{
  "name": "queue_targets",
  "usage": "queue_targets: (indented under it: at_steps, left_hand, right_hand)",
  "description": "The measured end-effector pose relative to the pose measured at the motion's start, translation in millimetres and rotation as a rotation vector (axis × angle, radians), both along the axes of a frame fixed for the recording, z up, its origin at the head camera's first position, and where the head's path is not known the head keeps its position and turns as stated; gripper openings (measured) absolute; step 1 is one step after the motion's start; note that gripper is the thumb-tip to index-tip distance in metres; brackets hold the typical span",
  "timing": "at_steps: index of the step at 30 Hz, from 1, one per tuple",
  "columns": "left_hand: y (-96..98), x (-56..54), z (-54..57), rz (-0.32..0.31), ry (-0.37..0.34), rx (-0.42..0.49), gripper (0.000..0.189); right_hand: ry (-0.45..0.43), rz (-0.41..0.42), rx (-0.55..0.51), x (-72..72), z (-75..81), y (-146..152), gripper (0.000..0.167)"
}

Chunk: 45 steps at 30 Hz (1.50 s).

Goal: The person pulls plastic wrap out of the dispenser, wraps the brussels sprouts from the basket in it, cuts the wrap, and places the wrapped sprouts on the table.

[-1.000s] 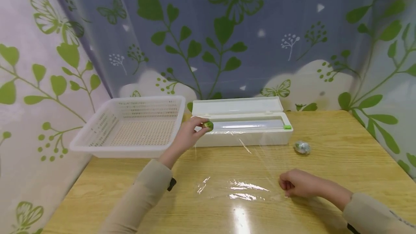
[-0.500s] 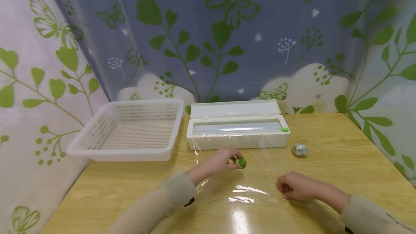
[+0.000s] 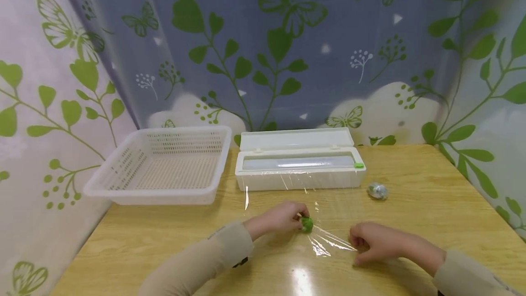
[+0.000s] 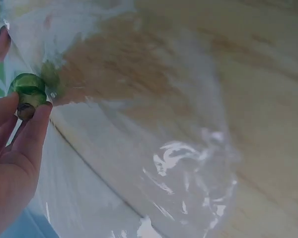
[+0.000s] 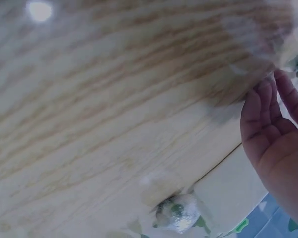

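Note:
My left hand (image 3: 283, 217) pinches a Brussels sprout (image 3: 306, 224) over the middle of the table, against the sheet of cling film (image 3: 322, 245). In the left wrist view, the sprout (image 4: 31, 89) sits between thumb and fingertips, its brown cut end showing. My right hand (image 3: 380, 241) pinches the film's near right edge, and taut creases run from there to the sprout. From the white dispenser box (image 3: 300, 181) with its lid up, the film stretches toward me. A film-wrapped ball (image 3: 377, 191), greenish inside, lies right of the box; the right wrist view shows this wrapped ball (image 5: 178, 213) too.
At the left stands a white perforated plastic basket (image 3: 164, 194). A green slider (image 3: 359, 165) sits at the box's right end. Behind the wooden table (image 3: 423, 186) hangs a leaf-and-butterfly patterned curtain (image 3: 246, 35).
My left hand has carried the sprout from the box's left end toward me and rightward onto the film. Creases now radiate from it. My right hand has moved slightly nearer, still at the film's edge.

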<state>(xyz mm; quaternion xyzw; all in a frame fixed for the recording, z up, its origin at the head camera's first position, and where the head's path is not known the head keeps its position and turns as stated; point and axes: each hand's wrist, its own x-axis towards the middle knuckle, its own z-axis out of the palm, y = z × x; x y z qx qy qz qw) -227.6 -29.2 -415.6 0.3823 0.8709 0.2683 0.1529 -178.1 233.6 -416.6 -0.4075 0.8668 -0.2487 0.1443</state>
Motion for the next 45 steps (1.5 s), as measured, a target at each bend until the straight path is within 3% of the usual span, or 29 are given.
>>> queue_targets:
  at_steps: [5, 8, 11, 17, 21, 24, 27, 29, 32, 36, 40, 45]
  left_hand:
    - [-3.4, 1.3, -5.1, -0.052, 0.076, -0.031, 0.014]
    - [-6.1, 1.6, -6.8, -0.067, 0.084, -0.046, 0.015]
    - [-9.6, 1.2, -7.8, -0.048, 0.064, -0.056, 0.016]
    - [-16.4, -1.7, -2.8, -0.038, 0.114, -0.103, 0.031]
    - [-20.9, -2.5, 0.0, -0.023, 0.082, -0.103, 0.044]
    - [-25.9, -1.4, 1.6, 0.016, 0.038, -0.088, 0.045]
    - [-34.4, 2.4, 6.0, 0.007, 0.045, -0.112, 0.043]
    - [-41.4, 6.7, 8.4, -0.035, 0.084, -0.186, 0.042]
    - [-51.6, 17.4, 9.5, -0.089, 0.134, -0.346, 0.044]
    - [-60.4, 31.7, 5.5, -0.098, 0.186, -0.47, 0.035]
    - [-66.5, 31.8, 1.3, -0.085, 0.233, -0.41, 0.022]
    - [-80.2, 15.3, 2.2, -0.119, 0.13, -0.204, 0.016]
  right_hand:
    - [0.158, -0.016, 0.116, 9.3, -2.6, -6.0, 0.024]
    - [0.298, -0.009, 0.163, 13.6, -5.2, -10.8, 0.026]
    - [0.368, 0.001, 0.154, 14.8, -3.4, -13.5, 0.029]
    - [0.379, -0.036, -0.055, 3.3, 8.0, -12.4, 0.028]
    - [0.404, -0.059, -0.229, -7.6, 14.5, -12.9, 0.032]
    - [0.443, -0.048, -0.291, -14.0, 16.4, -15.2, 0.036]
    - [0.488, -0.031, -0.307, -17.2, 17.6, -17.2, 0.036]
    - [0.478, -0.035, -0.302, -17.6, 18.8, -17.3, 0.035]
    - [0.385, -0.073, -0.274, -17.4, 20.6, -16.0, 0.029]
    - [0.239, -0.131, -0.245, -17.2, 20.7, -14.1, 0.021]
    - [0.185, -0.171, -0.252, -18.9, 20.0, -11.0, 0.017]
    - [0.143, -0.235, -0.214, -23.4, 19.1, -5.3, 0.015]
